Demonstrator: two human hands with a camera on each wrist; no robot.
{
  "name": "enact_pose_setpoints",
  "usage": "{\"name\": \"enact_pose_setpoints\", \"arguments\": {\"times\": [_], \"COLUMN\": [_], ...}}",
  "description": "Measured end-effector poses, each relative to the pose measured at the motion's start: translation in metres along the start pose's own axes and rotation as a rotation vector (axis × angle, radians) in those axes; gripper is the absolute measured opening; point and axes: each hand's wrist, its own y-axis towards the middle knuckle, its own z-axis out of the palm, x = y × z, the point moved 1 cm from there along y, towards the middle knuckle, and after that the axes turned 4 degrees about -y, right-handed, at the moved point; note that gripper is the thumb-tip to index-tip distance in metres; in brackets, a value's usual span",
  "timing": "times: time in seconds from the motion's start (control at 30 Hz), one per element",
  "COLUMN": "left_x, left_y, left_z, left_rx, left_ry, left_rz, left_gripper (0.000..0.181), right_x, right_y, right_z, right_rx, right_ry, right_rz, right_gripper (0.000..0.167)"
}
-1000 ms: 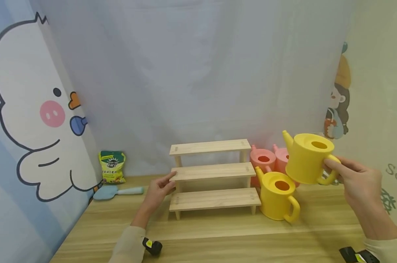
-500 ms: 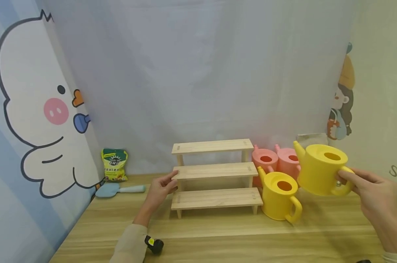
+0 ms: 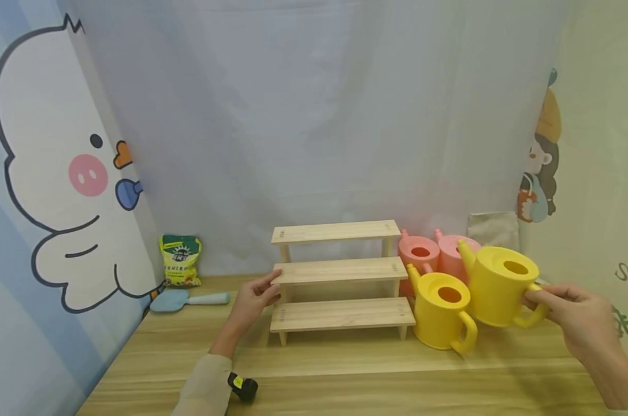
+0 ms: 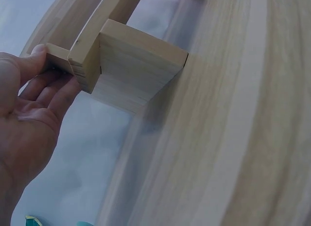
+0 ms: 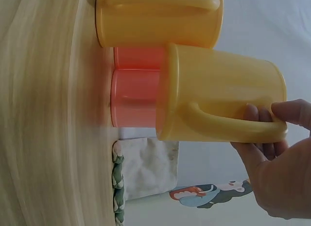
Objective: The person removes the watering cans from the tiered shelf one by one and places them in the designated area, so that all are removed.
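My right hand (image 3: 584, 320) grips the handle of a yellow watering can (image 3: 503, 283), its spout pointing left. In the right wrist view, the held can (image 5: 218, 90) hangs apart from the tabletop. Just left of it, a second yellow watering can (image 3: 438, 315) stands upright on the table, beside a three-tier wooden shelf (image 3: 339, 270). Two pink watering cans, one at the shelf (image 3: 417, 245) and one further right (image 3: 451, 260), stand behind, partly hidden. My left hand (image 3: 251, 300) pinches the left end of the shelf's middle board, thumb above and fingers beneath in the left wrist view.
On the left, a green and yellow packet (image 3: 181, 260) leans by the back curtain, with a light blue trowel (image 3: 189, 300) before it. A pale cloth bag (image 3: 494, 230) stands at the back right, and a green-and-white braided strip (image 5: 118, 180) lies along its base.
The held yellow watering can has come down; it went right first, then back left, closer to the standing cans. My left hand keeps its place on the shelf. The head view has shifted slightly.
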Motion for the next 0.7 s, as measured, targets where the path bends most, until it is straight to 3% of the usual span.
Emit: {"name": "enact_pose_setpoints", "arguments": {"times": [0.27, 0.47, 0.7], "left_x": [0.003, 0.001, 0.001], "left_y": [-0.001, -0.002, 0.0], "left_z": [-0.002, -0.003, -0.001], "left_rx": [0.01, 0.009, -0.001], "left_ry": [-0.001, 0.012, 0.013], "left_rz": [-0.007, -0.01, -0.01], "left_gripper": [0.047, 0.047, 0.046], "right_x": [-0.017, -0.023, -0.029], "right_y": [0.005, 0.01, 0.012], "right_z": [0.001, 0.005, 0.006], "right_rx": [0.089, 0.134, 0.153], "right_ry": [-0.08, -0.032, -0.151], "right_rz": [0.025, 0.072, 0.051], "right_gripper": [0.017, 0.011, 0.013]}}
